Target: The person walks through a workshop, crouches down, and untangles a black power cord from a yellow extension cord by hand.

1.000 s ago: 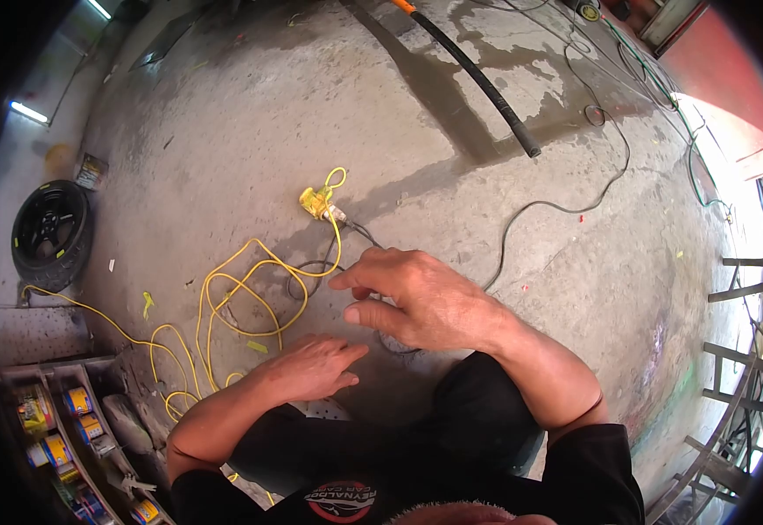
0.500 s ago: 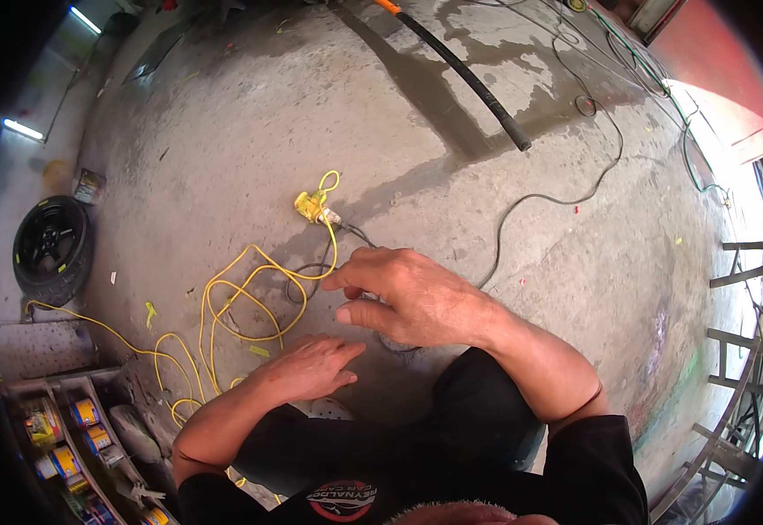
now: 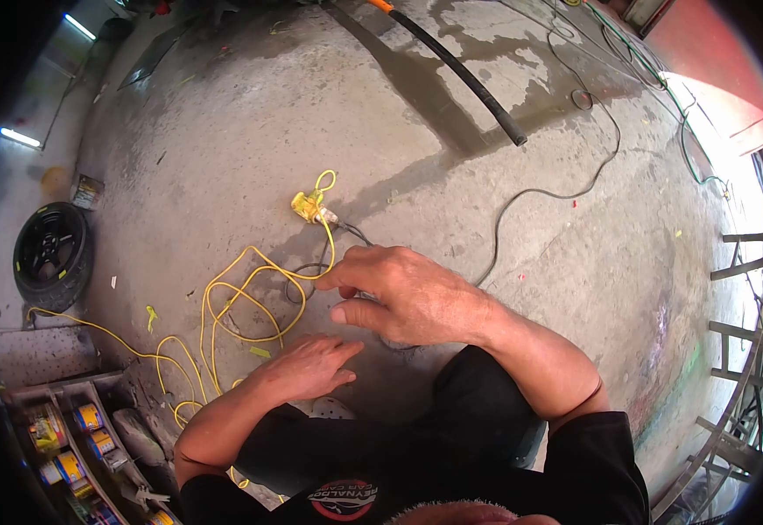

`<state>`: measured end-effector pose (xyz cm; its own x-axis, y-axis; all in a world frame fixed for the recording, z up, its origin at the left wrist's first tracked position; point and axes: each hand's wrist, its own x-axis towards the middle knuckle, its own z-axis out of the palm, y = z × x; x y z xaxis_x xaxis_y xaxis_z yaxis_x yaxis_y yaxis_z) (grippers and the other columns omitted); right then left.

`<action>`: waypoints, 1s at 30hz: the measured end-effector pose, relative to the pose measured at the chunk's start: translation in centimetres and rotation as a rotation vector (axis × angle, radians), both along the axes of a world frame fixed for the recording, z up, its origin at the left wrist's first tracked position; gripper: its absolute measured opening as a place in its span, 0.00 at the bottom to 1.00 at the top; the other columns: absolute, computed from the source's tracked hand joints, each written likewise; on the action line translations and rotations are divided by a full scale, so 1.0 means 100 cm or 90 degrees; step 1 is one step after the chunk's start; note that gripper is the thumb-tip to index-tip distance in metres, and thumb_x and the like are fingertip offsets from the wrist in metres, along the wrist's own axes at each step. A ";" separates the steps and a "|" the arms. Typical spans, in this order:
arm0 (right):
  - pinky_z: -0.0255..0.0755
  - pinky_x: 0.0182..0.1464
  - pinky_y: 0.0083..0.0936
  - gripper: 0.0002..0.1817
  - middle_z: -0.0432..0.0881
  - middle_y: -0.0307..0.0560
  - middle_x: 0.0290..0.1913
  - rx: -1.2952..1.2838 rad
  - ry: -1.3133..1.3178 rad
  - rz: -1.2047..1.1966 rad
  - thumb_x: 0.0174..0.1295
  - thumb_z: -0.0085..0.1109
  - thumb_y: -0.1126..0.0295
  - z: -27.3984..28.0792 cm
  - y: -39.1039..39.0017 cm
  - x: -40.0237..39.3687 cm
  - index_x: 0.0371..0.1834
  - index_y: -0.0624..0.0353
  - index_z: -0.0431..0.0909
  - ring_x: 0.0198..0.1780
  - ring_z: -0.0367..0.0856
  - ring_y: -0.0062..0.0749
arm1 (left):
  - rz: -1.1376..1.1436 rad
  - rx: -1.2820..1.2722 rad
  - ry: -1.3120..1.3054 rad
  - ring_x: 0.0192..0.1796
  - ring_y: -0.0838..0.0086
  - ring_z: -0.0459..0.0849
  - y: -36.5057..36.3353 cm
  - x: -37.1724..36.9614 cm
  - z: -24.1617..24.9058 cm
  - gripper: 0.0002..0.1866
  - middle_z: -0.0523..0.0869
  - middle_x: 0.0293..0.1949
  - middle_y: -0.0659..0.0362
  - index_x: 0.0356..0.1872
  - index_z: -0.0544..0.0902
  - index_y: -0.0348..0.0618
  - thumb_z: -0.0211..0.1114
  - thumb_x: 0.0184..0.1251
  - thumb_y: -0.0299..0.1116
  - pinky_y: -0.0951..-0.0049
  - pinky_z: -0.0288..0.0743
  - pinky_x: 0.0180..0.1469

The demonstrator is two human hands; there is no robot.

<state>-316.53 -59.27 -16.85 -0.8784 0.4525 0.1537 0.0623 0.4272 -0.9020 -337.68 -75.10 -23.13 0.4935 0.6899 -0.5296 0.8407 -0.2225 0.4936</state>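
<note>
My right hand (image 3: 403, 293) hovers over the floor with its thumb and fingers apart, and nothing shows between them. Lower and to its left, my left hand (image 3: 316, 363) has its fingers stretched out, holding nothing visible. The two hands are close together but not touching. Beyond the right fingertips a yellow extension cord (image 3: 254, 249) lies in loose loops on the concrete. Its yellow socket end (image 3: 307, 207) is joined to the plug of a dark cord (image 3: 357, 233). Part of that dark cord is hidden behind my right hand.
A black hose (image 3: 456, 66) lies ahead on the stained floor. At the left are a wheel with a tyre (image 3: 51, 254) and a shelf unit (image 3: 75, 411) holding several cans. A metal rack (image 3: 749, 337) stands at the right, with a green hose (image 3: 683, 131) farther back.
The view has shifted very slightly, so the floor items sit a little differently in the frame. Both hands keep nearly the same pose, and the cords have not visibly moved.
</note>
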 end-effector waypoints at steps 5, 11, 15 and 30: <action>0.83 0.52 0.48 0.20 0.88 0.56 0.46 0.002 0.003 0.001 0.68 0.74 0.68 -0.001 0.001 0.000 0.61 0.62 0.88 0.50 0.90 0.56 | -0.003 -0.013 0.008 0.59 0.46 0.88 0.003 0.001 0.002 0.29 0.89 0.53 0.43 0.73 0.78 0.38 0.68 0.80 0.45 0.46 0.81 0.63; 0.83 0.52 0.49 0.19 0.88 0.58 0.47 0.037 0.013 0.006 0.67 0.74 0.70 -0.005 0.002 0.000 0.61 0.63 0.87 0.49 0.89 0.59 | 0.016 -0.003 -0.017 0.59 0.45 0.88 0.001 0.000 -0.002 0.28 0.89 0.53 0.43 0.71 0.80 0.38 0.70 0.79 0.44 0.46 0.81 0.63; 0.83 0.52 0.49 0.19 0.89 0.58 0.47 0.043 -0.004 -0.004 0.67 0.74 0.70 -0.010 0.000 0.004 0.60 0.63 0.87 0.50 0.90 0.60 | 0.007 0.026 0.007 0.60 0.46 0.88 0.000 0.004 -0.010 0.26 0.89 0.53 0.44 0.68 0.81 0.38 0.72 0.77 0.43 0.47 0.81 0.64; 0.85 0.55 0.55 0.29 0.90 0.72 0.45 0.185 -0.619 -0.654 0.74 0.63 0.43 -0.322 0.124 0.179 0.49 0.65 0.83 0.50 0.90 0.69 | 0.062 -0.049 0.067 0.58 0.45 0.88 -0.007 -0.009 -0.005 0.29 0.90 0.53 0.43 0.73 0.79 0.40 0.72 0.77 0.42 0.47 0.81 0.63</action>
<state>-298.63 -46.88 -49.01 0.0017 0.9940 -0.1097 0.9762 -0.0254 -0.2152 -338.61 -75.83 -23.65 0.3651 0.6872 -0.6281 0.9046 -0.1024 0.4138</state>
